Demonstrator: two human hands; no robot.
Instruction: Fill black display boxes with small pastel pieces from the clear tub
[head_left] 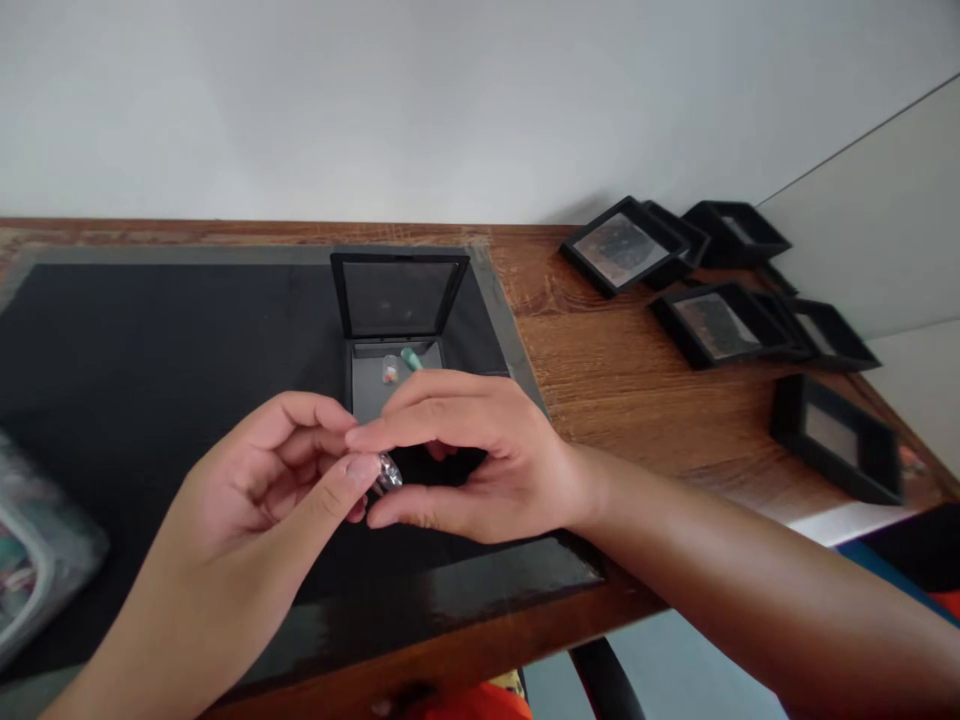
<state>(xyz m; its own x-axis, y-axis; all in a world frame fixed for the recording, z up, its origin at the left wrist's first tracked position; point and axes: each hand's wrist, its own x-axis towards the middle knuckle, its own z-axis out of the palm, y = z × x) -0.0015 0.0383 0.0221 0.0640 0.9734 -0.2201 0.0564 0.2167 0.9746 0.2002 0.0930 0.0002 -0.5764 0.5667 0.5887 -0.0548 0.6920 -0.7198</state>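
Note:
A small shiny silvery object [388,474] is pinched between both hands above the dark mat. My left hand [262,500] grips it from the left with thumb and fingertips. From the right, the thumb and fingertips of my right hand [480,455] close on it too. Just behind the hands a black framed case [340,300] stands with its clear lid raised. Inside its grey base lie a small clear container [391,369] with tiny coloured bits and a green piece [410,359]. My right hand partly hides the base.
Several black framed cases [712,325] lie on the wooden table [600,370] at the right, some overlapping. A clear tub [45,560] with colourful contents is at the left edge. A wall [375,110] rises behind the table.

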